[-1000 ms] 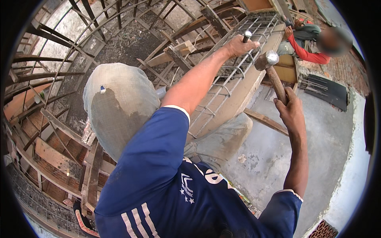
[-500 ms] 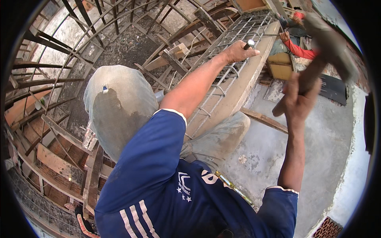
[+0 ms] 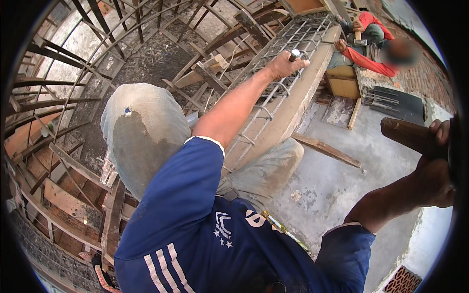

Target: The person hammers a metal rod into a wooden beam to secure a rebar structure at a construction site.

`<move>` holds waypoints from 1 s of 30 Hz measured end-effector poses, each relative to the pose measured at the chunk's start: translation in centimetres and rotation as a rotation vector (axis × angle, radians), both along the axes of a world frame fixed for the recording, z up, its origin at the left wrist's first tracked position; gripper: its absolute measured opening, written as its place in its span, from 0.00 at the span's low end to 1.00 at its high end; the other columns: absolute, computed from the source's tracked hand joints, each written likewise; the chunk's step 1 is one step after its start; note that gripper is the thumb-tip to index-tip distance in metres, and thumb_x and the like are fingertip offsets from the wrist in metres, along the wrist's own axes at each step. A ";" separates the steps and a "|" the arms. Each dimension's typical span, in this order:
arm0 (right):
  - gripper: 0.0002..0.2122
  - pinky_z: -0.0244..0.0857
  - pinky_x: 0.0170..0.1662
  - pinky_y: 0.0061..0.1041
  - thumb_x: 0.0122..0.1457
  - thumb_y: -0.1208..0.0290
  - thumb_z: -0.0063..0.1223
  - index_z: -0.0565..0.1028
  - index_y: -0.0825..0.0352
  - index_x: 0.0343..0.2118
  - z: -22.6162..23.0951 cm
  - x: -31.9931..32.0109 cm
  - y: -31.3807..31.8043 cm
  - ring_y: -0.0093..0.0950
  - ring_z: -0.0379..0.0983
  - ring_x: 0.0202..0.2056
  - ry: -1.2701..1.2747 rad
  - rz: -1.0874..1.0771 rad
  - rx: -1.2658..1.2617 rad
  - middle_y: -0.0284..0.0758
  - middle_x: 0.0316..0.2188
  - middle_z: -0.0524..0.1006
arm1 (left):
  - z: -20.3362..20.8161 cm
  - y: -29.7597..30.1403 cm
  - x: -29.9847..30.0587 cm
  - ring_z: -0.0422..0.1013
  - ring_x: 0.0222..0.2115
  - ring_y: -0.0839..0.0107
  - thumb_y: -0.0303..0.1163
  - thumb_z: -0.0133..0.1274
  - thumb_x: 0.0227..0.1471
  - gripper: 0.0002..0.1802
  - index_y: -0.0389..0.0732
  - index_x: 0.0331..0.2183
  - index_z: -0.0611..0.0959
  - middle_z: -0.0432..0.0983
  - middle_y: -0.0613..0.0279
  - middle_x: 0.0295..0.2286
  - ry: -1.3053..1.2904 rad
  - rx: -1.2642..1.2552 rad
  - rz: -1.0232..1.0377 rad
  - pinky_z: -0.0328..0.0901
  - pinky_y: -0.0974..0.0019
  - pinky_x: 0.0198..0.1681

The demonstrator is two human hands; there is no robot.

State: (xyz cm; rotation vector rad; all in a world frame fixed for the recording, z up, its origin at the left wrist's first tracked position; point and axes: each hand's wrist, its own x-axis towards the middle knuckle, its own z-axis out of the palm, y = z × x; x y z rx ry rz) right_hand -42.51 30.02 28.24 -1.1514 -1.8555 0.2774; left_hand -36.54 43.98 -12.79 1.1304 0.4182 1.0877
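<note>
Steel rod stands in your left hand, its bright end just above your curled fingers, long axis seemingly pointing up toward you; the lower end is hidden, so you can't tell where it bears. Your right hand, farther off, wraps a hammer handle well to the rod's right and nearer you, butt leftward, head out of view. Rebar cage flanks your left hand, with the concrete beam alongside. Past them, a co-worker's red sleeve reaches near the beam's far end.
</note>
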 end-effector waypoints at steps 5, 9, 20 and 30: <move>0.14 0.66 0.32 0.48 0.57 0.68 0.55 0.64 0.72 0.32 -17.8 7.4 0.7 0.53 0.74 0.28 -0.980 -0.333 -0.582 0.56 0.23 0.73 | -4.1 1.8 0.2 0.61 0.19 0.79 0.42 0.59 0.54 0.22 0.39 0.16 0.78 0.65 0.73 0.13 0.020 0.015 0.288 0.59 0.67 0.24; 0.14 0.65 0.36 0.50 0.55 0.65 0.56 0.68 0.72 0.33 -20.8 10.4 -4.6 0.57 0.73 0.32 -0.966 -0.376 -1.034 0.56 0.26 0.76 | -6.3 0.0 -2.5 0.60 0.17 0.78 0.43 0.56 0.56 0.24 0.41 0.14 0.76 0.65 0.72 0.12 0.039 -0.305 0.155 0.58 0.66 0.22; 0.12 0.60 0.16 0.23 0.61 0.65 0.55 0.68 0.69 0.33 -27.0 17.4 -28.4 0.20 0.67 0.14 0.247 -0.852 -1.347 0.29 0.15 0.69 | -6.7 5.9 0.4 0.54 0.13 0.71 0.47 0.35 0.66 0.28 0.49 0.14 0.60 0.52 0.68 0.10 -0.307 -0.714 0.165 0.64 0.59 0.30; 0.11 0.61 0.16 0.23 0.61 0.65 0.55 0.69 0.69 0.35 -22.8 28.5 -30.6 0.19 0.67 0.13 0.429 -0.768 -1.337 0.29 0.16 0.71 | 4.5 1.0 12.8 0.53 0.14 0.72 0.40 0.36 0.65 0.24 0.49 0.16 0.61 0.51 0.69 0.11 -0.330 -0.534 0.373 0.58 0.61 0.24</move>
